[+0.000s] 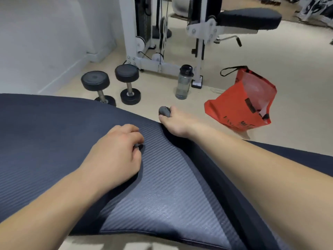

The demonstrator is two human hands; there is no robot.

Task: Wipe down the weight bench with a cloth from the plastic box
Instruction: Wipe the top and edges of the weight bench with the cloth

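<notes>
Head view: the right hand (175, 123) curls round a small grey wad (164, 111), perhaps a cloth, at the far edge of the dark ribbed mat (45, 127). The left hand (115, 156), fingers curled, pinches a tiny grey bit (137, 146) on the mat's middle.

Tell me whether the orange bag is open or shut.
Open: the orange bag gapes at the mouth, showing its pale lining.

**Around the gym floor**

We see two black dumbbells (128, 83) standing on end on the beige floor (270, 56). A clear water bottle (183, 83) stands beside the white machine frame (155, 64), and an open orange bag (241, 105) lies to its right.
</notes>
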